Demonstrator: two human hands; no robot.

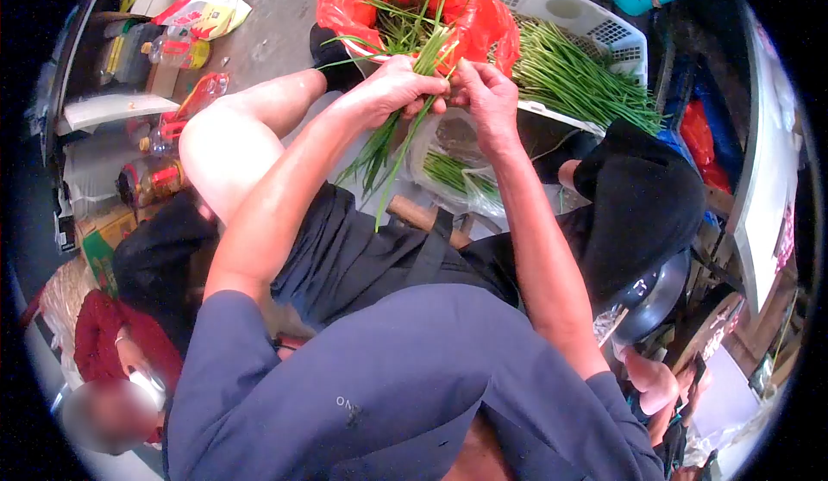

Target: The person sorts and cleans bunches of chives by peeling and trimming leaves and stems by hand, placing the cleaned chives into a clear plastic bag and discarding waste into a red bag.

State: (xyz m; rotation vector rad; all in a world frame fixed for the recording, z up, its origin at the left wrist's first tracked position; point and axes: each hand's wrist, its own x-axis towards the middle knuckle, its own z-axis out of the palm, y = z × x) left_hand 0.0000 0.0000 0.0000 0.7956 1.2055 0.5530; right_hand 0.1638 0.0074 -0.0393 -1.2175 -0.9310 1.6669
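Note:
My left hand [404, 87] is closed around a small bunch of garlic chives [380, 158], whose long green leaves hang down over my lap and whose other ends point up toward the red bag. Right beside it, my right hand [488, 102] is pinched at the edge of the bunch; what sits between its fingertips is too small to make out. Just beyond both hands, a red plastic bag [345, 0] lines a container with loose green stalks and trimmings inside. Below my right hand, a clear plastic bag [483, 190] holds more green stalks.
A white plastic basket [634, 54] full of long green stalks [578, 76] stands at the right. Bottles, including an oil bottle [179, 50], line the left side. A wooden handle [414, 214] lies near my lap. Another person in a red sleeve [99, 334] sits at lower left.

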